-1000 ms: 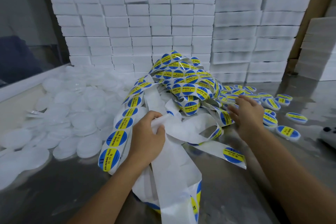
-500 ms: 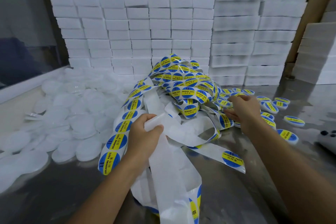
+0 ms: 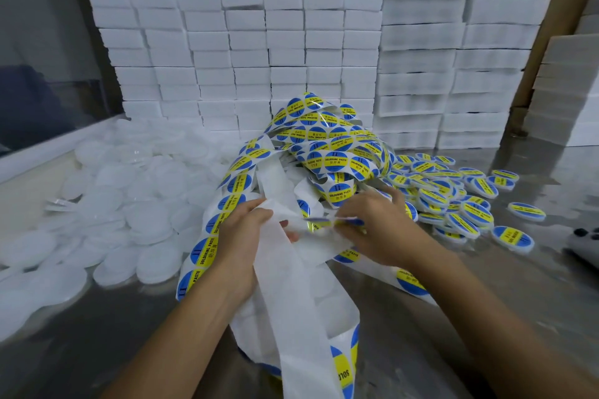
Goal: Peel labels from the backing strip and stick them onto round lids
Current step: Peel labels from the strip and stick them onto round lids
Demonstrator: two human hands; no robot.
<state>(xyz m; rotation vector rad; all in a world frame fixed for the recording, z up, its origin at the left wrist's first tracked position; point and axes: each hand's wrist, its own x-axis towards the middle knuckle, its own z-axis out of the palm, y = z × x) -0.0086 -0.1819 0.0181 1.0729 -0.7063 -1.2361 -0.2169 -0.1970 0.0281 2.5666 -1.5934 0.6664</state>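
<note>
The fingers (image 3: 256,214) of the left hand (image 3: 240,236) are curled tight around the white backing strip (image 3: 282,272). The fingers of the right hand (image 3: 377,227) are bent and pinch a blue and yellow label (image 3: 324,223) at the strip's edge. I think the left hand holds the paper firm so the right hand can pull the sticker off without the paper sliding.

The biggest thing is the wall of white foam blocks (image 3: 246,52) at the back, stacked out of the way. Next is the shiny metal table (image 3: 97,334). On its left side lies a big pile of plain white round lids (image 3: 129,204), close by, probably so they are easy to reach. In the middle sits the tangled heap of strip (image 3: 327,146), full of stickers. The part in the left hand runs long from the heap toward the person and hangs down near the table's front edge. On the right lie the lids with labels on (image 3: 453,197), kept apart from the plain ones. The label being peeled is smallest. It lies almost flat and shows its thin edge, stretched left to right between the two hands.
</note>
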